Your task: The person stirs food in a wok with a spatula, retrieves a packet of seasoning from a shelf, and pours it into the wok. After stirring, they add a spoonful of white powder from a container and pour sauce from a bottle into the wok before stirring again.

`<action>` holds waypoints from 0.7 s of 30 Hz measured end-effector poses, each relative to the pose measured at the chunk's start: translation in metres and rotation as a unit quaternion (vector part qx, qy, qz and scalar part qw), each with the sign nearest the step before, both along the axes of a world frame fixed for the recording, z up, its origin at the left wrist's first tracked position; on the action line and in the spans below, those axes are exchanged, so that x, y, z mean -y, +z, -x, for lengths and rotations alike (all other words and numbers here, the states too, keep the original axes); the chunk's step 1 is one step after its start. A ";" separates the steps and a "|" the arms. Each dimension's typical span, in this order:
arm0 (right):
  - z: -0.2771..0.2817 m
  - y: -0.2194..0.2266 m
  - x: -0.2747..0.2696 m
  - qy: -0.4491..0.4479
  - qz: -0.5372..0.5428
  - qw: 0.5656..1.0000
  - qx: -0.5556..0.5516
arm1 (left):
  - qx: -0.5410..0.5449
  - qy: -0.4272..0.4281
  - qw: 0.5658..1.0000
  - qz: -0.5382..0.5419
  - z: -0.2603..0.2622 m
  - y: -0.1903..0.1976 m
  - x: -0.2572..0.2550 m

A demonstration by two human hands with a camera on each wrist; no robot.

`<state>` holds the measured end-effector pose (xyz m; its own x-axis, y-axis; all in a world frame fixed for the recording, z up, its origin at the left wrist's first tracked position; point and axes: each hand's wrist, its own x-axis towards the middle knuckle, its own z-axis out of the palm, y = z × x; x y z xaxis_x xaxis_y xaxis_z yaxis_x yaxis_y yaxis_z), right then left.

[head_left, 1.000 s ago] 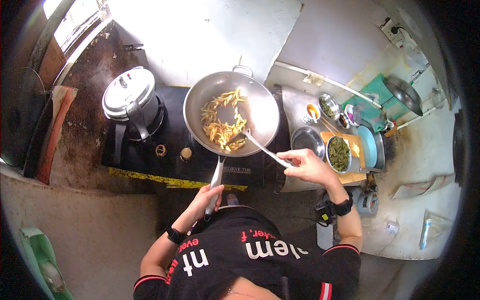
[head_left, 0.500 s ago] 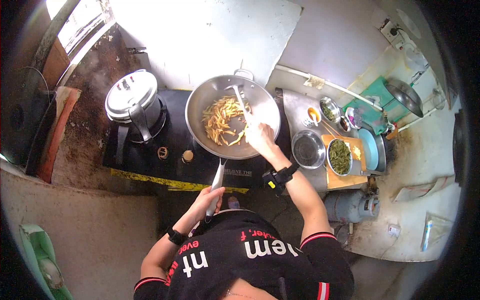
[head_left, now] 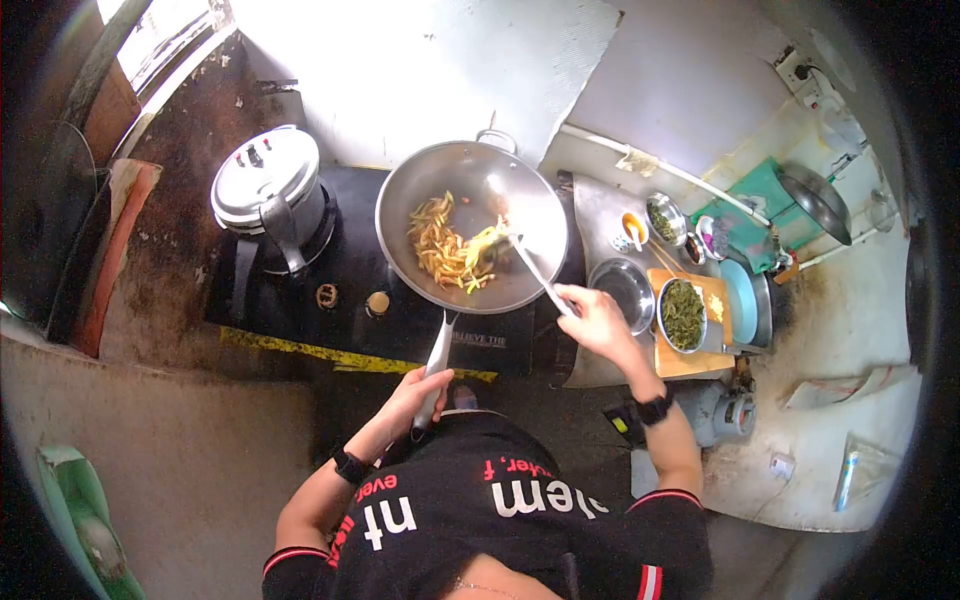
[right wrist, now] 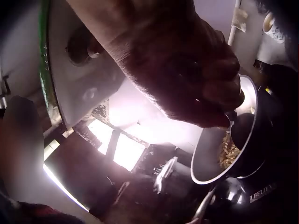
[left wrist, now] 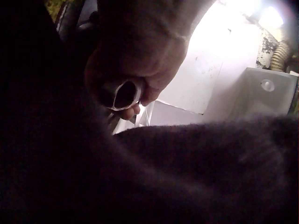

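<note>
A deep steel wok (head_left: 425, 175) sits on the black stove, holding yellowish-brown sliced strips of food (head_left: 440, 250) gathered in its left and lower middle. My left hand (head_left: 415, 396) grips the wok's long handle (head_left: 440, 350) near its end; in the left wrist view the fingers wrap round the handle's hollow tip (left wrist: 126, 94). With my right hand (head_left: 598, 325), over the wok's right rim, I hold a metal spatula (head_left: 538, 272) by its handle. The spatula's head is among strips at the middle right of the wok, partly covered by them.
Left of the wok stands a lidded pressure cooker (head_left: 265, 180). Two knobs line the stove (head_left: 350, 345) front. On the right counter are an empty metal bowl (head_left: 622, 290), a bowl of green vegetables (head_left: 683, 315) on a cutting board (head_left: 715, 362), and several small bowls. A gas cylinder (head_left: 715, 415) stands below.
My right hand reached into the wok with the spatula, then drew back right and toward me. The strips shifted and bunched up. My left hand keeps hold of the wok handle.
</note>
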<state>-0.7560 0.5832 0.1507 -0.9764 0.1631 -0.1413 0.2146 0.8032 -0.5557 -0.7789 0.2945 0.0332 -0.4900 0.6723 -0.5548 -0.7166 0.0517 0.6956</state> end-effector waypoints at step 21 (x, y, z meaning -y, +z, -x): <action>-0.027 0.039 0.012 0.040 0.166 0.978 0.116 | -0.033 -0.076 0.996 -0.040 0.007 -0.007 0.007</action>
